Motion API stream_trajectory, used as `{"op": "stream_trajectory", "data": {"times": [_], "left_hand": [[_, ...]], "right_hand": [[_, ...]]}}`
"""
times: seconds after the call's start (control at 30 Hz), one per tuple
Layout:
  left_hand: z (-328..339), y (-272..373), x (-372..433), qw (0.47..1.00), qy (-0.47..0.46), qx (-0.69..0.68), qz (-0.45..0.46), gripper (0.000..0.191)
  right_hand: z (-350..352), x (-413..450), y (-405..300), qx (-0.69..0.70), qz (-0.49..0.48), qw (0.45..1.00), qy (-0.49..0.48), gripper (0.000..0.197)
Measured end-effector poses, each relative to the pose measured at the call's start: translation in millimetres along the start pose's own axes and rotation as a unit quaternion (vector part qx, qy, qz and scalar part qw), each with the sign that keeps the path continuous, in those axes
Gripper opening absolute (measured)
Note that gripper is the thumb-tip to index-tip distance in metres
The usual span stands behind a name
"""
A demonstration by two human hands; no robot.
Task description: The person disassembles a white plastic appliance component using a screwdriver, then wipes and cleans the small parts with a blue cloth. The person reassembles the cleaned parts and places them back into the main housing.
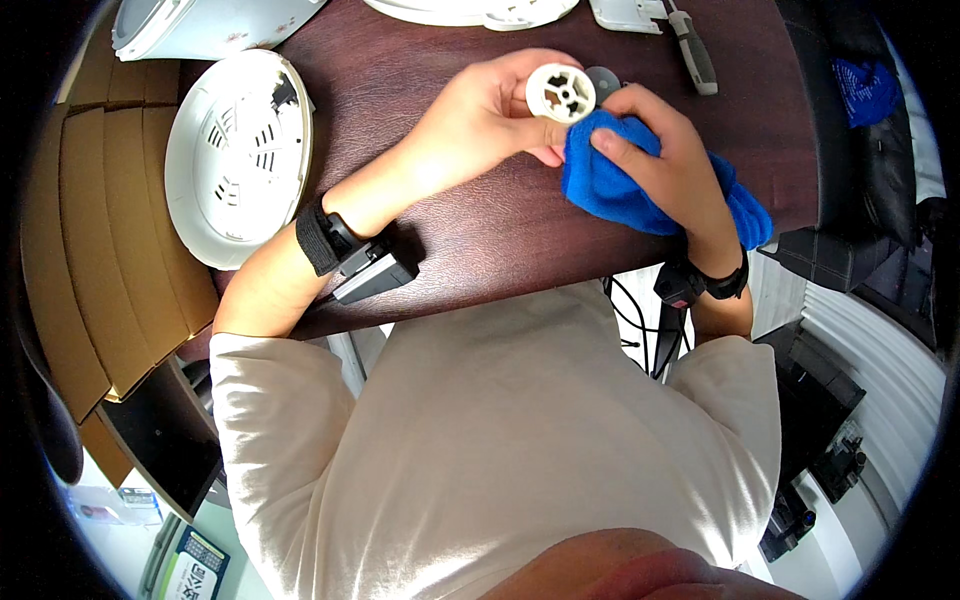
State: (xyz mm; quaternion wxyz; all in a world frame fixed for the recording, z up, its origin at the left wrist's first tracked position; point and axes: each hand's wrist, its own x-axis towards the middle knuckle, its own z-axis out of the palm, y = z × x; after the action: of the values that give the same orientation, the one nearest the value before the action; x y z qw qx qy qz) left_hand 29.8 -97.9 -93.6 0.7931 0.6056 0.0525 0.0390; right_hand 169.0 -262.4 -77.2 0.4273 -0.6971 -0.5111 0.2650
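Note:
Over the dark leather-grained table, my left hand grips a small white plastic wheel-like part with spokes and a central hole. My right hand holds a bunched blue cloth against the lower right of that part, and the cloth's far end trails past my right wrist. Partly behind the wheel-like part shows a small grey disc; whether it lies on the table or is held, I cannot tell.
A round white plastic cover with vent slots lies at the left beside folded cardboard. A white housing, another white plastic piece and a screwdriver are along the far side. A black chair stands to the right.

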Motion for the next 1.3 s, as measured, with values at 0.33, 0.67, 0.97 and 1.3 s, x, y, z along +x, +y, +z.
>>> {"op": "stream_trajectory", "data": {"times": [0.33,0.67,0.97,1.3], "left_hand": [[0.0,-2.7,2.3,1.0,0.009,0.023,0.011,0.055],[3.6,2.5,-1.8,0.984,-0.034,0.174,0.019,0.052],[7.2,7.2,-1.3,0.974,-0.047,0.222,0.022,0.046],[6.6,-3.9,-2.2,0.988,-0.018,0.151,0.037,0.044]], "right_hand": [[0.4,-0.6,-4.9,-0.019,-0.051,0.999,0.006,0.025],[12.5,2.4,-0.3,-0.061,-0.025,0.996,0.061,0.047],[17.1,2.5,1.7,-0.029,-0.022,0.994,0.102,0.04],[9.3,3.1,6.1,-0.011,0.037,0.995,0.097,0.034]]}}
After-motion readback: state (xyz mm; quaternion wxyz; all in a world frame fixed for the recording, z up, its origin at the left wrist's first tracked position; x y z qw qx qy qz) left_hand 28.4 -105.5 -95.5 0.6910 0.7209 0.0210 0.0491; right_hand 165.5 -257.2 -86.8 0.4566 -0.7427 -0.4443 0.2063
